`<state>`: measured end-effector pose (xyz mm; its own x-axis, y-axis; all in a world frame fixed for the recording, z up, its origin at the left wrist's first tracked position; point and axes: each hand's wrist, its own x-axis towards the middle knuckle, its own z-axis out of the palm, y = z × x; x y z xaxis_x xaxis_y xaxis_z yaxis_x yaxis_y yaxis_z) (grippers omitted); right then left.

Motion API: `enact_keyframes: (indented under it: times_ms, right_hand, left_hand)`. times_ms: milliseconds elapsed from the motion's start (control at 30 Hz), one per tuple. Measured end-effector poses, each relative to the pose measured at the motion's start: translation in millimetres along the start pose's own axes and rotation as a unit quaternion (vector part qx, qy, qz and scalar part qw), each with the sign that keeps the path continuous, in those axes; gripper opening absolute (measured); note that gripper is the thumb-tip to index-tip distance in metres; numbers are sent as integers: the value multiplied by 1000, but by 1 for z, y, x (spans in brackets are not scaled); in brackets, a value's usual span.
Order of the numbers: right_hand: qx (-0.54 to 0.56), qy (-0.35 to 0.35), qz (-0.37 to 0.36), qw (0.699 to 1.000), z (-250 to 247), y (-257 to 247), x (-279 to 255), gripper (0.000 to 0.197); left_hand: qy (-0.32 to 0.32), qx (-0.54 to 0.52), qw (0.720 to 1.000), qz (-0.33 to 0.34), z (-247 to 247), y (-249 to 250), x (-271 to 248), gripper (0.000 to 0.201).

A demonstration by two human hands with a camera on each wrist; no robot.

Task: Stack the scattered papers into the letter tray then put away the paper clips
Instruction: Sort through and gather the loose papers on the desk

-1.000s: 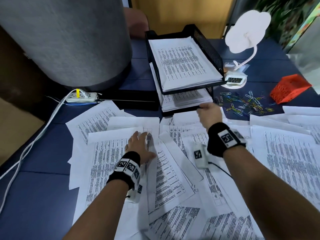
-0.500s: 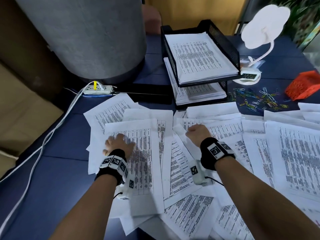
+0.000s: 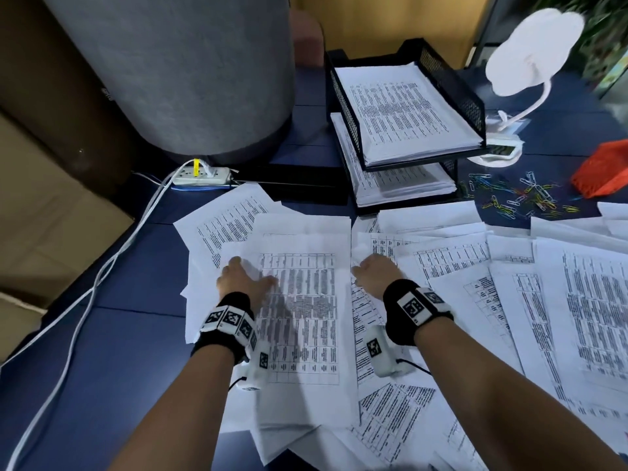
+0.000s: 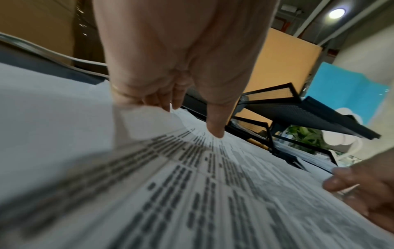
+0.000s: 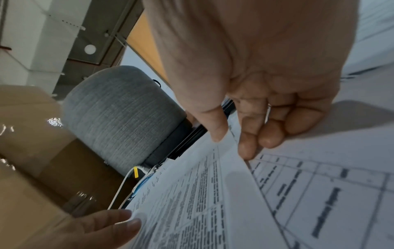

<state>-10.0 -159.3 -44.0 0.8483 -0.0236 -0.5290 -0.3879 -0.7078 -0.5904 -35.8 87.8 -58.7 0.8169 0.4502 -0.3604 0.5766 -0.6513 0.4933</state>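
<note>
Here, in the head view, the left hand (image 3: 243, 282) and right hand (image 3: 373, 271) grip opposite edges of a flat printed sheet (image 3: 302, 300) on the blue desk (image 3: 102, 334); beyond the fingers stand the black mesh letter tray (image 3: 448, 86) and coloured wire paper clips (image 3: 516, 198). The right hand, at the tray a second ago, now holds the sheet. Left wrist view: fingers (image 4: 162, 101) curl under the edge, thumb (image 4: 215, 124) on top. Right wrist view: thumb and fingers (image 5: 247, 144) pinch the edge.

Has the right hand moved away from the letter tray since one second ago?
Yes. The right hand was at the front edge of the letter tray; now it is nearer the person, gripping the right edge of a printed sheet.
</note>
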Motion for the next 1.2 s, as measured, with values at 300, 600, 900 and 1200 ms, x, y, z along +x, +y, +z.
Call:
enact_keyframes:
  times_ms: [300,600,900,1200]
  right_hand:
    - [57,-10,-4,998,-4,-2,-5,22]
    - [82,19,5,996,-6,11,3,8]
    - [68,20,23,997,-5,10,7,24]
    - [77,19,46,996,-8,14,16,12]
  left_hand:
    - [-14,-50,998,42,3,6,4,74]
    - [9,91,994,51,6,8,8,59]
    - [22,10,997,-72,-18,-3,23,94]
    - [-7,-151,987,58,-8,8,8,39]
